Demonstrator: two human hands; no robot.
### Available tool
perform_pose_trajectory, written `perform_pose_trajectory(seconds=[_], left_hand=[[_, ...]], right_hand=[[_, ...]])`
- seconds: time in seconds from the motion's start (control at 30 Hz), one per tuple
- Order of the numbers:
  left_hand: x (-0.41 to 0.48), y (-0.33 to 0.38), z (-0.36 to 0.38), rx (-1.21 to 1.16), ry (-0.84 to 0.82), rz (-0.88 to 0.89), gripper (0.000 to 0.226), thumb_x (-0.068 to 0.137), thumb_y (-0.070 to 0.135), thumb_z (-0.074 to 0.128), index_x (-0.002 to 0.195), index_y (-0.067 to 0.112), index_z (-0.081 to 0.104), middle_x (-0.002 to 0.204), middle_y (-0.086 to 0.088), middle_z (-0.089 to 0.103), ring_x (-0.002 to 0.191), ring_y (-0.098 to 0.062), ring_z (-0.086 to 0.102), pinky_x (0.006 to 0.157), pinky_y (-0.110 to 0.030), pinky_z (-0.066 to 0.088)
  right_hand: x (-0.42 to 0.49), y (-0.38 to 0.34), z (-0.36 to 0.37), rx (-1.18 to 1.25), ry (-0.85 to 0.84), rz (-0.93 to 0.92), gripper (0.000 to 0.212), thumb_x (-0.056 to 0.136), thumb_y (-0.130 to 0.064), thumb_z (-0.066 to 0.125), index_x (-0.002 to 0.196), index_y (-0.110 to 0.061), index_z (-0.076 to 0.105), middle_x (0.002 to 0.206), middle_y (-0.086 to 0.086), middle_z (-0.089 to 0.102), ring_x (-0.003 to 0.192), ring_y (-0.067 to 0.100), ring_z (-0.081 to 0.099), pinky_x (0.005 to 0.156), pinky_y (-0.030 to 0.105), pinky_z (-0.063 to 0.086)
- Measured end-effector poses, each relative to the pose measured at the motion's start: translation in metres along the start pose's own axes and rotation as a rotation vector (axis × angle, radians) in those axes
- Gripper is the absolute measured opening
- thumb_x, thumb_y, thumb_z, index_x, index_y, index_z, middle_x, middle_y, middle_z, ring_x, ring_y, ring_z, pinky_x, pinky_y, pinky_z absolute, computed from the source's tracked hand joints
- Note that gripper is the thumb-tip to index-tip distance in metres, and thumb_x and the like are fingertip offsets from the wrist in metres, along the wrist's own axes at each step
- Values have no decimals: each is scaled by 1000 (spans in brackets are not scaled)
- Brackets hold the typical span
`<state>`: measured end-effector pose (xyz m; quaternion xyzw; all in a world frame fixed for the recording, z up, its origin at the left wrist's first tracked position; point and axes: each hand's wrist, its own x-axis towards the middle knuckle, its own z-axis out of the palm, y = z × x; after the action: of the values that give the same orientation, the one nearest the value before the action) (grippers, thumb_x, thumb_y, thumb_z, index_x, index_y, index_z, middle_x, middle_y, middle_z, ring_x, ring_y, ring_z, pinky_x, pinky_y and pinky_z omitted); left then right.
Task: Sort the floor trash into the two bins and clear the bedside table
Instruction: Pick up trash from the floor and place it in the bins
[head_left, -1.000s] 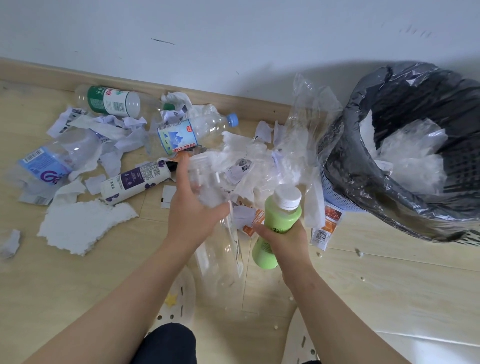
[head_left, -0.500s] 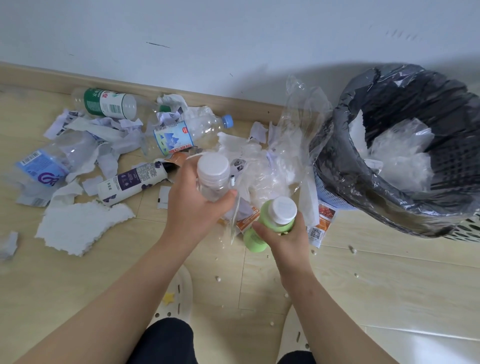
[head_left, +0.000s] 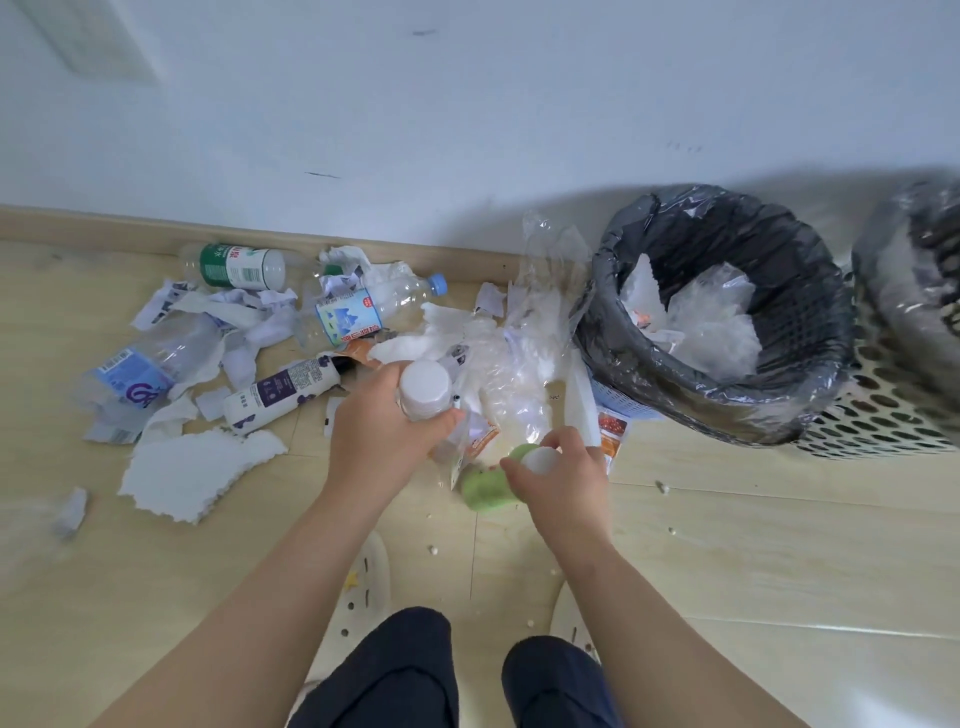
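At the far left a small crumpled scrap (head_left: 72, 512) lies on the wooden floor (head_left: 727, 545). Just beyond it a crushed clear bottle with a blue label (head_left: 140, 374) rests among torn paper strips. A ragged white paper towel (head_left: 197, 475) lies flat in front of it. By the skirting board lies a green-labelled bottle (head_left: 234, 266), and nearer the person a white bottle with purple print (head_left: 283, 395) lies on its side. A clear bottle with a blue cap (head_left: 374, 309) lies slantwise behind that. The left hand (head_left: 384, 421) is wrapped round a clear bottle with a white cap (head_left: 423, 389), held above the litter with the cap turned up toward the camera. Just right of it is a heap of crinkled clear plastic film (head_left: 519, 374). The right hand (head_left: 561, 478) grasps a green bottle (head_left: 485, 486) near its white cap, fingers curled over the top. The bottle is tilted and blurred, low over the floor, and whether it touches the floor cannot be told. An orange-printed packet (head_left: 610, 434) lies beside this hand, at the foot of a bin lined with a black bag (head_left: 691, 389), which holds crumpled white plastic. A second lined bin (head_left: 893, 405) stands close beside it at the right edge
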<state>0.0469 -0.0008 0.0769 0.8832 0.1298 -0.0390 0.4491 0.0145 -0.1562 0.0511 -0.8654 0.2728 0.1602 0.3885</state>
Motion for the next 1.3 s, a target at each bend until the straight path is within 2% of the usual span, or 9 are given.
perform_pose_trajectory(seconds=[0.1, 0.2, 0.37, 0.47, 0.57, 0.8, 0.9, 1.07, 1.3], left_hand=[[-15, 24, -10, -10, 31, 46, 45, 69, 26, 80, 110, 21, 60, 97, 5, 61, 86, -14, 52, 72, -22, 35], [-30, 51, -26, -12, 49, 87, 41, 69, 27, 78, 105, 25, 59, 94, 7, 61, 88, -19, 55, 74, -28, 42], [-68, 119, -52, -67, 35, 204, 33, 72, 25, 77, 94, 33, 54, 73, 19, 52, 67, 1, 48, 60, -14, 34], [-87, 168, -52, -123, -15, 295, 30, 71, 26, 79, 86, 34, 54, 75, 17, 56, 64, 2, 48, 59, -17, 36], [-106, 216, -36, -157, -43, 394, 31, 71, 27, 78, 91, 31, 55, 78, 17, 57, 67, 2, 49, 61, -15, 38], [-120, 315, 33, -345, -42, 524, 34, 75, 30, 75, 100, 28, 52, 86, 16, 58, 75, -4, 53, 67, -16, 41], [-112, 348, 72, -358, -65, 592, 36, 78, 30, 73, 104, 26, 48, 87, 17, 55, 75, -2, 52, 64, -9, 38], [-82, 354, 152, -149, -244, 660, 48, 82, 29, 69, 121, 18, 43, 102, 9, 50, 87, -13, 50, 75, -24, 39], [-44, 316, 233, 215, -330, 783, 46, 86, 31, 63, 127, 22, 45, 132, 3, 48, 109, -21, 54, 79, -27, 38]], right_hand=[[-18, -8, -22, 98, 49, -32, 30, 78, -33, 67, 101, -22, 51, 102, -2, 42, 82, 18, 51, 67, 28, 42], [-41, -12, -52, 182, 82, -92, 29, 79, -31, 66, 103, -22, 51, 104, -2, 43, 87, 17, 51, 69, 26, 40], [-82, -12, -124, 295, 197, -209, 21, 79, -25, 66, 93, -26, 51, 98, -8, 42, 77, 2, 48, 65, 24, 46], [-100, -6, -173, 310, 295, -230, 21, 77, -25, 67, 94, -24, 54, 100, -5, 45, 78, 2, 46, 66, 24, 44], [-114, 8, -221, 351, 432, -238, 23, 76, -28, 67, 95, -23, 56, 99, -5, 45, 79, 7, 46, 64, 21, 40], [-107, 46, -324, 578, 794, -220, 23, 77, -27, 68, 94, -27, 53, 96, -10, 45, 86, 12, 53, 75, 43, 53], [-87, 59, -359, 583, 900, -207, 25, 80, -23, 67, 101, -23, 52, 99, -5, 43, 90, 14, 47, 84, 40, 48], [-27, 81, -386, 457, 852, -155, 35, 84, -24, 64, 116, -19, 52, 112, -3, 33, 93, 14, 40, 76, 21, 32], [57, 117, -360, 156, 638, -139, 35, 88, -20, 59, 122, -24, 54, 124, -1, 39, 101, 18, 45, 77, 25, 38]])
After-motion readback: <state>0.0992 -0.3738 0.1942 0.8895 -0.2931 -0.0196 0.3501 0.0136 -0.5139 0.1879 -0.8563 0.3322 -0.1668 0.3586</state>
